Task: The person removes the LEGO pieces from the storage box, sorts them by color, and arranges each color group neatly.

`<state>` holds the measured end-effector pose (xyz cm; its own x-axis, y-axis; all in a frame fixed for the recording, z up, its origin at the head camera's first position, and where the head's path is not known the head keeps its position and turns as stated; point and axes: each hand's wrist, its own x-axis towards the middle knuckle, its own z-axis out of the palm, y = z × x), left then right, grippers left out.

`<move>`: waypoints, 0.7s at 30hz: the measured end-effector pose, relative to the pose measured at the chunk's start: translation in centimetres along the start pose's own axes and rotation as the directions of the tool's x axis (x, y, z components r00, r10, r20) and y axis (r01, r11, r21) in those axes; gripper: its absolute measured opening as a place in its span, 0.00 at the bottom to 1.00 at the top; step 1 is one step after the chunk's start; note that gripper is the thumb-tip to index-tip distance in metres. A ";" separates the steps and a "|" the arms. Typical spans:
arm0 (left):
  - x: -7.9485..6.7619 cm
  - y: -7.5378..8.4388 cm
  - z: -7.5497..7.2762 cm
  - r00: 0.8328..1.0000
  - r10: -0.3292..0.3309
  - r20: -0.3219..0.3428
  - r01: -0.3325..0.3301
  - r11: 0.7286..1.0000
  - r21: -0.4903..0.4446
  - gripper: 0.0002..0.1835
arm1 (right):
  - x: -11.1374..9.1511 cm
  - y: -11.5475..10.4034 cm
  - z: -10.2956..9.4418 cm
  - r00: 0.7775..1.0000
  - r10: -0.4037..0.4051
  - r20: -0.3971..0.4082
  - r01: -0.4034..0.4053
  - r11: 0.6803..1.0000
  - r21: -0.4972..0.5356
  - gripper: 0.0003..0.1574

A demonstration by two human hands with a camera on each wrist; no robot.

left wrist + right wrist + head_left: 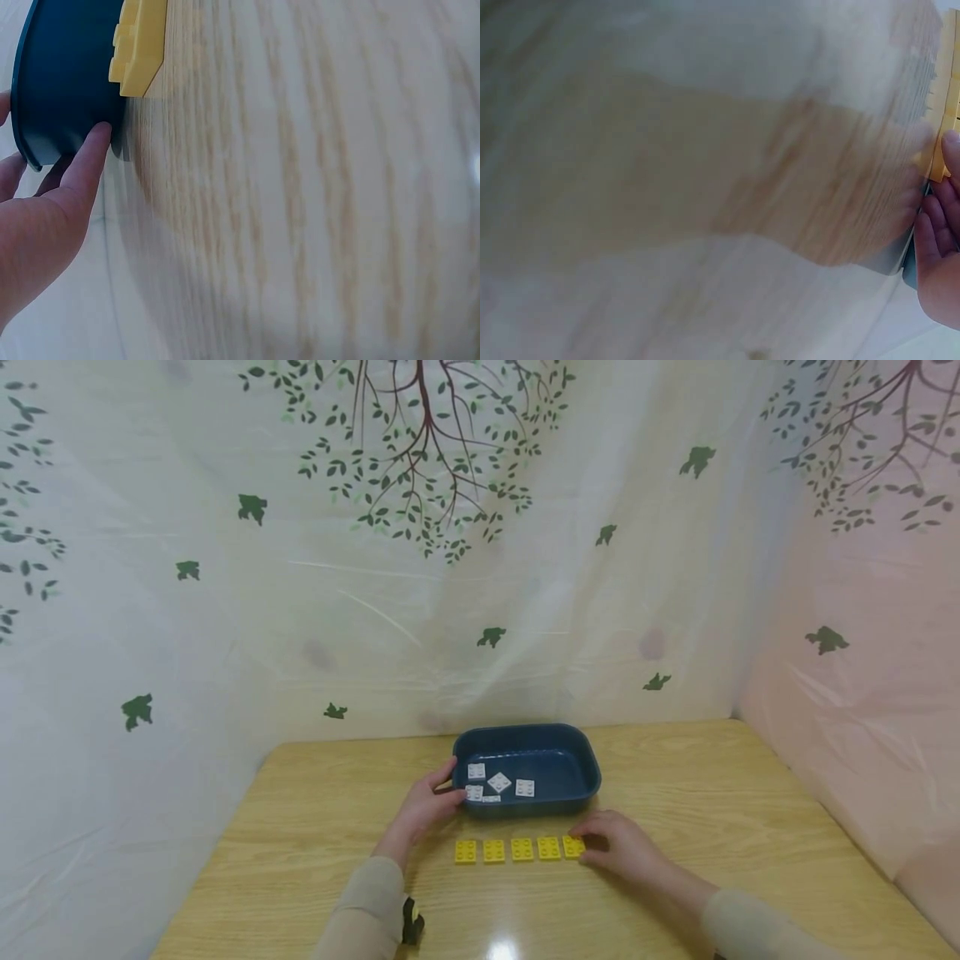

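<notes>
A dark blue plastic tub (525, 808) stands on the table, with several white toy bricks (525, 787) lying toward its left side. My left hand (427, 810) holds the tub's left end, thumb along the front wall and fingers around the side. In the left wrist view the thumb (88, 161) lies against the tub's wall. In front of the tub runs a row of several yellow toy bricks (522, 849), studs up. My right hand (618, 846) pinches the rightmost yellow brick (573, 847) between thumb and fingers, at the row's end.
The wooden table (315, 827) reaches back to a pale sheet (420, 635) printed with branches and leaves, which also hangs at both sides. A small dark object (412, 920) shows beside the left sleeve (367, 902).
</notes>
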<state>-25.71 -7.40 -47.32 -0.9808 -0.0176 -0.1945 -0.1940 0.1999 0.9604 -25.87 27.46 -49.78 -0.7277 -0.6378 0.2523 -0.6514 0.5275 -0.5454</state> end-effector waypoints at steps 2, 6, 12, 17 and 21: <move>-0.1 0.0 0.0 1.000 -0.001 -0.004 0.001 1.000 -0.001 0.37 | -0.1 0.1 0.1 1.000 -0.013 -0.011 0.013 1.000 0.000 0.20; -0.3 0.1 0.1 1.000 -0.001 -0.010 0.001 1.000 0.001 0.37 | -0.3 0.4 0.1 0.998 -0.043 -0.037 0.044 0.999 0.025 0.22; -0.3 0.0 0.2 1.000 -0.005 -0.015 0.005 1.000 0.001 0.37 | 0.1 0.3 -0.8 0.994 -0.101 -0.031 0.103 0.991 0.090 0.20; -0.4 0.0 0.2 1.000 0.002 -0.010 -0.002 1.000 -0.005 0.37 | 1.7 -0.7 -2.7 0.996 -0.081 0.045 0.074 0.986 0.150 0.19; -0.4 0.1 0.2 1.000 0.007 -0.007 -0.007 1.000 -0.006 0.37 | 3.4 -1.4 -3.8 0.994 -0.096 0.056 0.087 0.984 0.156 0.21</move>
<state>-25.33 -7.15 -47.24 -0.9822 -0.0234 -0.1865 -0.1875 0.1938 0.9630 -28.20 26.69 -45.12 -0.6486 -0.7158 0.2588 -0.6704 0.3762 -0.6395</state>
